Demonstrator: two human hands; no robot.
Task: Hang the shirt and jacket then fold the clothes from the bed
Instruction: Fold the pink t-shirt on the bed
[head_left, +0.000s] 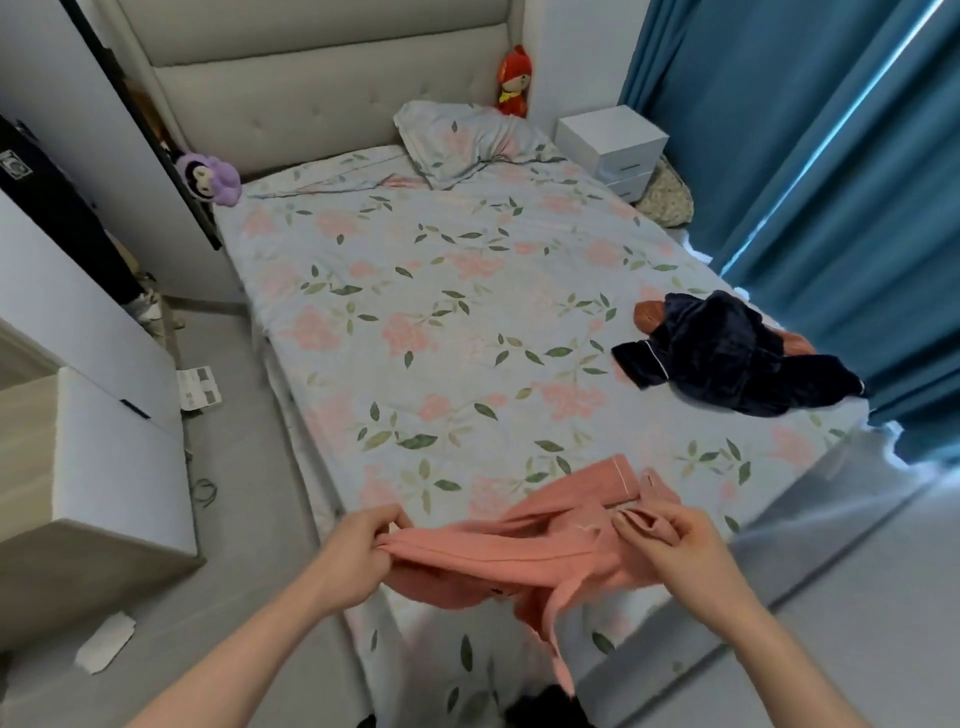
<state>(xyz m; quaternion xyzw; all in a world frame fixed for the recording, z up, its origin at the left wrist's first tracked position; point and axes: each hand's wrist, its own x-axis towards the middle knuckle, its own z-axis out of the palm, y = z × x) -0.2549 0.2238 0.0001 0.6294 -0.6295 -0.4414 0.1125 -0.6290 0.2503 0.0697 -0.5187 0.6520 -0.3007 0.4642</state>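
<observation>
A pink garment (524, 556) with thin white piping lies bunched at the near edge of the bed (441, 322), one strip of it hanging down over the bed's front. My left hand (358, 551) grips its left end. My right hand (670, 540) pinches a fold of it near the right end. A dark navy garment (727, 358) lies crumpled on the bed's right side, on top of an orange-brown piece of cloth (649, 314).
A floral pillow (467, 140) lies at the headboard beside a red doll (514, 80); a purple plush (208, 176) sits at the far left corner. White nightstand (613, 145) and blue curtains (831, 182) stand right. A white cabinet (93, 467) and floor papers (200, 387) are left.
</observation>
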